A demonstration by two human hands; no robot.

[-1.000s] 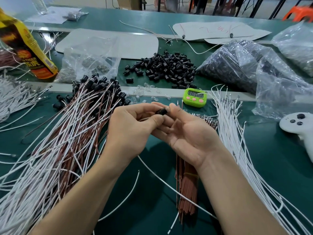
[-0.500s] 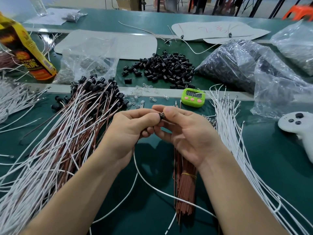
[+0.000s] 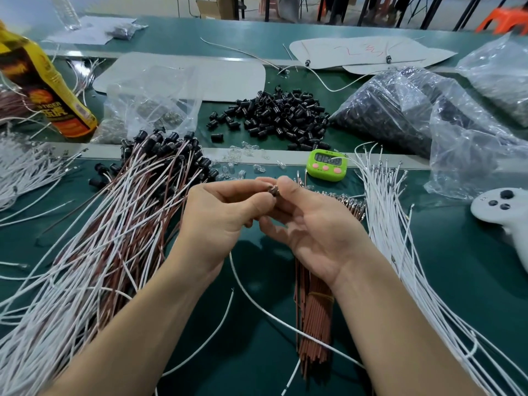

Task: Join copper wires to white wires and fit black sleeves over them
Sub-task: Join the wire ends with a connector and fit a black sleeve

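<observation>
Black sleeve [image 3: 273, 191], one, is pinched between the left hand [image 3: 220, 221] and the right hand [image 3: 314, 230]. One white wire [image 3: 238, 278] trails below them; one green timer [image 3: 327, 166] sits just beyond.

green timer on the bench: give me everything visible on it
The green timer is a small lime-green box with rounded corners, and it looks like plastic. A grey display with dark digits, too blurred to read, fills the upper face. Three round pink buttons sit in a row below it. It rests on the green table, face toward the camera; lying flat or propped, I cannot tell. One of the loose white wires crosses its upper right corner.
</observation>
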